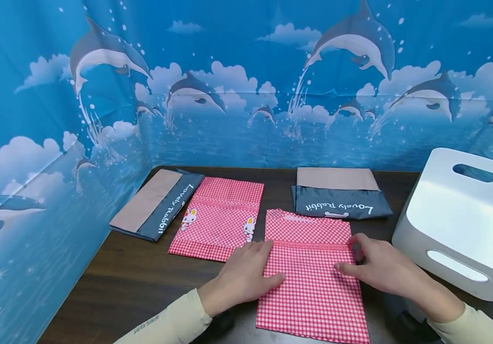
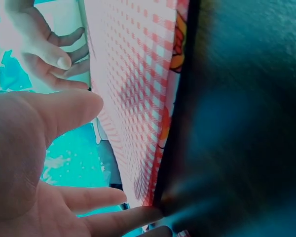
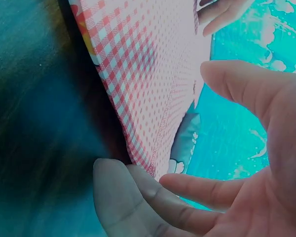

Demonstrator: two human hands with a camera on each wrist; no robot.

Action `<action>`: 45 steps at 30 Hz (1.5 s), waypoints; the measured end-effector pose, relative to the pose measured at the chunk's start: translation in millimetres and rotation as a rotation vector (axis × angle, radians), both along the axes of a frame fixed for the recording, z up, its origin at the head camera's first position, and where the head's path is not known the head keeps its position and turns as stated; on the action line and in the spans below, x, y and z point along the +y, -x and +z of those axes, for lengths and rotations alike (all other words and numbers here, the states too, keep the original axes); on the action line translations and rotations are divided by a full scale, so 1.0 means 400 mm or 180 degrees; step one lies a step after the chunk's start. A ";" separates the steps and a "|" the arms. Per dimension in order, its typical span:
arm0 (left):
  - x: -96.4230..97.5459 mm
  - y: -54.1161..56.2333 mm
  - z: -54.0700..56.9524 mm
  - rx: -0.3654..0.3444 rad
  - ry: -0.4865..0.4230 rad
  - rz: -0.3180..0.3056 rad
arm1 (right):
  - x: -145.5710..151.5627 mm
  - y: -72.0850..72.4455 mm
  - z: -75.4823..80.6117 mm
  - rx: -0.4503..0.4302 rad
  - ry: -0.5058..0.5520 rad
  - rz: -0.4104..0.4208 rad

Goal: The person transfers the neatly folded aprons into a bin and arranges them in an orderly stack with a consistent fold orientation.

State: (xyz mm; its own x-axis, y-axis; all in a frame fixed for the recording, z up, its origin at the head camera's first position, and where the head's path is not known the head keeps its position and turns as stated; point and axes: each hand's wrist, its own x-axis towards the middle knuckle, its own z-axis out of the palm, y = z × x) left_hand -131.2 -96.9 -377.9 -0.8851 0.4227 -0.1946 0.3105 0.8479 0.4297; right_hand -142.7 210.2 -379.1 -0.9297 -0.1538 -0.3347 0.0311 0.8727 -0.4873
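Note:
A red-and-white checked cloth piece (image 1: 311, 286) lies flat on the dark table in front of me, a band of trim across its upper part. At its left edge my left hand (image 1: 248, 274) rests with extended fingers, thumb over the cloth. My right hand (image 1: 379, 263) is at the right edge, fingers loosely bent. In the right wrist view its fingertips (image 3: 138, 182) touch the cloth's edge while the thumb (image 3: 227, 81) stays apart from it. A second checked piece (image 1: 220, 215) with printed rabbits lies just beyond my left hand.
A navy and tan folded piece (image 1: 158, 203) lettered "Lovely Rabbit" lies at the far left; a similar folded piece (image 1: 338, 193) sits behind the near cloth. A white plastic bin (image 1: 453, 248) stands at the right. Behind the table (image 1: 113, 286) hangs a blue dolphin curtain (image 1: 237, 119).

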 end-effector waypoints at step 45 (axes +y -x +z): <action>0.022 -0.008 0.011 -0.0499 -0.0980 0.0423 | 0.036 -0.014 -0.049 -0.0709 0.1276 -0.0224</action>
State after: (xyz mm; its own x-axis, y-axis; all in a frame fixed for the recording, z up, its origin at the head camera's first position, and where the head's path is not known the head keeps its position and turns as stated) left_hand -127.9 -88.0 -373.6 -0.9057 0.3660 -0.2137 0.1166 0.6999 0.7046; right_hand -137.1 224.8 -398.6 -0.8547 -0.2508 -0.4546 0.2258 0.6088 -0.7605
